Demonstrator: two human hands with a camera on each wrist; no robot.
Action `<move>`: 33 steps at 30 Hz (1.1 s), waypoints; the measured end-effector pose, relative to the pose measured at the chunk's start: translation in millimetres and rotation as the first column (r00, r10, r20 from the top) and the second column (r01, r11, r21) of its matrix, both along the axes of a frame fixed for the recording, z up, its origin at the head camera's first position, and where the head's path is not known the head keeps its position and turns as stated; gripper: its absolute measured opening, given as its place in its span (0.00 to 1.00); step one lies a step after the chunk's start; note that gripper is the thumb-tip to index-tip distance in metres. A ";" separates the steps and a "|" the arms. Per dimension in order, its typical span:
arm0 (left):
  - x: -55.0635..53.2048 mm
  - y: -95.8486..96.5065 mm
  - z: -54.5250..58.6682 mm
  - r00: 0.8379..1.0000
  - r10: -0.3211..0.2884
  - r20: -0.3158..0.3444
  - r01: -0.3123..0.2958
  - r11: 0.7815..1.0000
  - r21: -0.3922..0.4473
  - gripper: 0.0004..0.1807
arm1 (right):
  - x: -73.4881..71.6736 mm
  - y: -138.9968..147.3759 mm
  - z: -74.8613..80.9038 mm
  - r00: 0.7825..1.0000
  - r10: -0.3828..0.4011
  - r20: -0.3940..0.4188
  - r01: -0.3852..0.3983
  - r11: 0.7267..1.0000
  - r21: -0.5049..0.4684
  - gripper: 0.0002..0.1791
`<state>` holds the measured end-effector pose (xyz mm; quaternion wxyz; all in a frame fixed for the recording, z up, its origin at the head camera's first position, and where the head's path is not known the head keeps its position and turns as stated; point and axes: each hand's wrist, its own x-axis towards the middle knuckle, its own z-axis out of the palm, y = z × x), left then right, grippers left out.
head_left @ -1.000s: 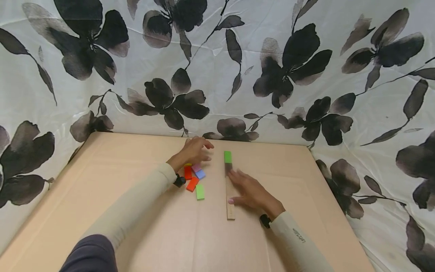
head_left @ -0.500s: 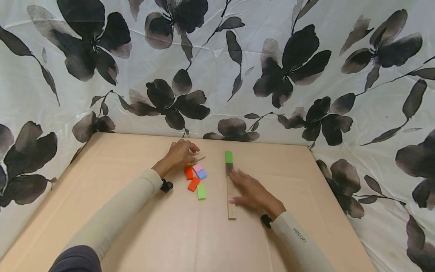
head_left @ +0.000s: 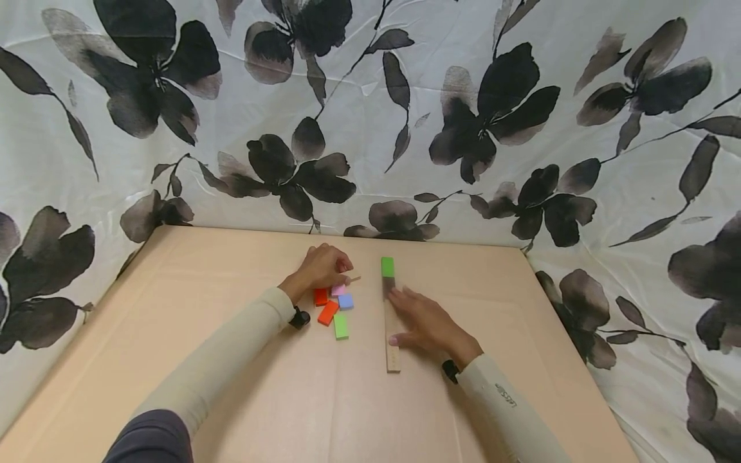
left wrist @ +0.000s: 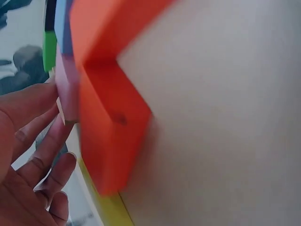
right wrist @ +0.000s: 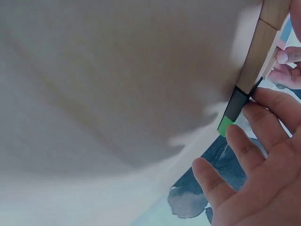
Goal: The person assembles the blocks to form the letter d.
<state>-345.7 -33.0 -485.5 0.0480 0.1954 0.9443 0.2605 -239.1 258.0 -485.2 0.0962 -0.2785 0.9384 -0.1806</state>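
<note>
My left hand [head_left: 321,265] pinches a thin plain wooden block [head_left: 355,279] between thumb and fingers, just above a loose group of coloured blocks. Beneath and beside it lie a pink block [head_left: 338,290], a blue block [head_left: 345,301], two orange-red blocks [head_left: 327,313] and a light green block [head_left: 341,326]. A yellow block [left wrist: 120,212] shows only in the left wrist view. My right hand [head_left: 425,325] rests with extended fingers along the right side of a straight row: a green block [head_left: 387,267] at the far end, a black block [head_left: 388,286], then plain wooden blocks [head_left: 393,363].
The light wood-coloured tabletop [head_left: 278,399] carries both groups. Behind it and at the sides hangs a white cloth [head_left: 382,103] printed with dark flowers. Bare tabletop separates the loose blocks from the row.
My left hand first drew left and back over the loose blocks, then came slightly right and nearer with the wooden block. The blue block has turned a little. The right hand stays put.
</note>
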 end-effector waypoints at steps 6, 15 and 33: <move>12.3 20.6 0.4 0.998 -0.059 -0.007 0.059 0.998 -0.011 0.10 | 1.4 -1.3 1.9 1.000 -0.013 0.001 0.013 1.000 0.009 0.53; 29.6 35.1 -5.5 0.993 -0.118 0.006 0.117 0.992 0.053 0.10 | 0.7 -1.5 2.3 1.000 -0.009 -0.004 0.009 1.000 0.003 0.53; 38.9 43.0 -8.1 0.992 -0.122 -0.016 0.122 0.992 0.008 0.11 | 3.0 -1.5 0.3 1.000 -0.008 0.004 0.008 1.000 -0.005 0.53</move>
